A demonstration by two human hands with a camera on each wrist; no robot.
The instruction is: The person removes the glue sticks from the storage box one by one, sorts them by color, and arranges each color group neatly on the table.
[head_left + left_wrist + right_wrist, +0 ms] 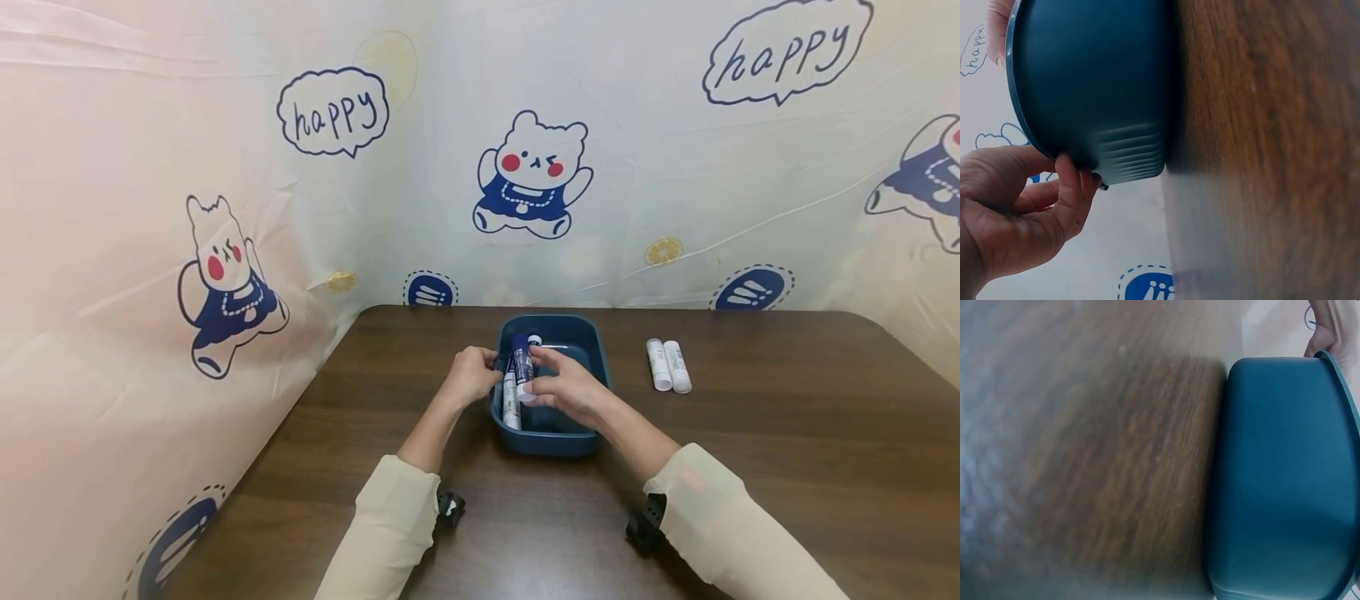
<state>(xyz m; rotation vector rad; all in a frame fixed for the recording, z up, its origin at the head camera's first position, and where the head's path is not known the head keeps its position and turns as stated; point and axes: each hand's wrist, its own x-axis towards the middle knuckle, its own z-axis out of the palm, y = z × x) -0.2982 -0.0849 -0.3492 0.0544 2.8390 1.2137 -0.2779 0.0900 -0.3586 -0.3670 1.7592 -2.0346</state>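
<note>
A dark teal plastic bin (555,444) sits on the table. My left hand (472,375) grips its left rim; in the left wrist view its thumb and fingers pinch the bin's edge. Over the inside of the bin, my right hand (576,390) holds a navy glue stick (522,367) with a white bottom end between thumb and fingers. Below that lies a white tube (512,407) along the bin's left wall. A white-ended stick (535,340) shows behind the held one, mostly hidden. The right wrist view shows only the bin's outer wall (1279,481), with the right hand out of sight.
Two white glue-stick-like tubes (667,367) lie side by side on the brown wooden table (787,433), right of the bin. A printed curtain (637,183) hangs behind the table and along its left side. Dark cameras (647,525) are strapped at both wrists.
</note>
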